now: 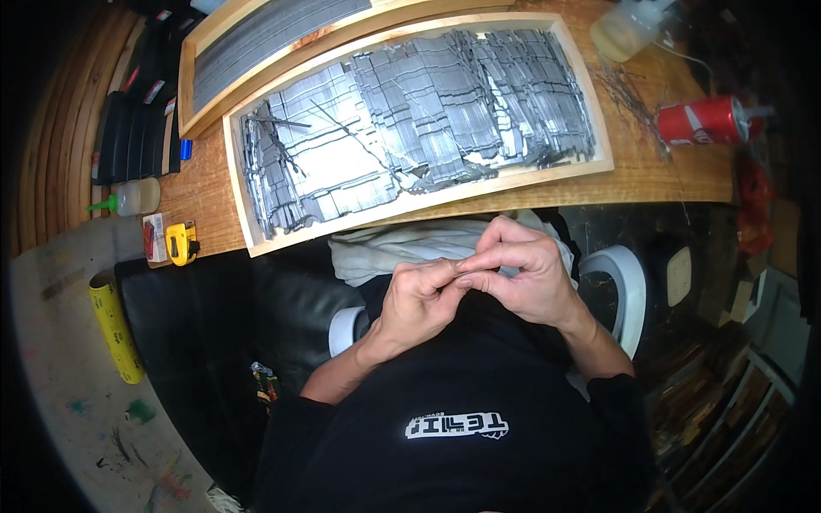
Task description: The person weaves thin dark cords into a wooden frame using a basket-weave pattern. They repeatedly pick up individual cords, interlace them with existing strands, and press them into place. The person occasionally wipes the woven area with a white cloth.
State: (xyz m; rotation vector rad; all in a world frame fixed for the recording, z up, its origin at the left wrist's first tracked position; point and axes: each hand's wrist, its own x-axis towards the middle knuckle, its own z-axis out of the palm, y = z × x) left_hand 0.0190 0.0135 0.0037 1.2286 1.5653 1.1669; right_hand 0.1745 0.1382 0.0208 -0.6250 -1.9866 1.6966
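My left hand and my right hand meet above my lap, in front of the table's near edge. Both are closed in a pinch, thumb and finger of each tip to tip with the other's. Whatever lies between the fingertips is too small or hidden to make out. Just beyond them a shallow wooden frame tray lies tilted on the table. Layered grey and black thin strips cover most of its inside, with a paler, shiny patch at the left. Several loose dark slivers lie on top there.
Behind the tray is a second wooden frame with a grey panel. A yellow tape measure and a green-tipped bottle sit at left, a red can and a glue bottle at right. A whitish cloth drapes over my lap.
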